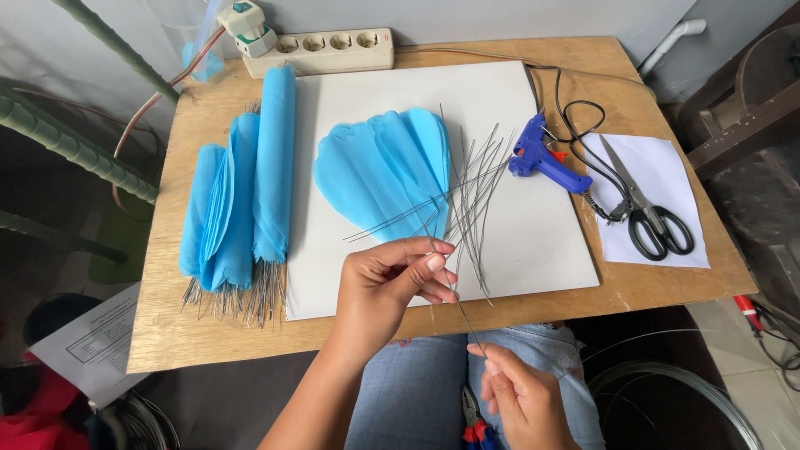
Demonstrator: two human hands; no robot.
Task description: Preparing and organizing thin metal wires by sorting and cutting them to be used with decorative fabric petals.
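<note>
While one thin wire (454, 296) is pinched by left hand (392, 283) and right hand (517, 396) (lower centre), it should be kept taut.

head view, steeply down, near table (183, 333)

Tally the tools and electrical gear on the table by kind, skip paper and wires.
Glue gun: 1
Scissors: 1
Power strip: 1
Total: 3
</note>
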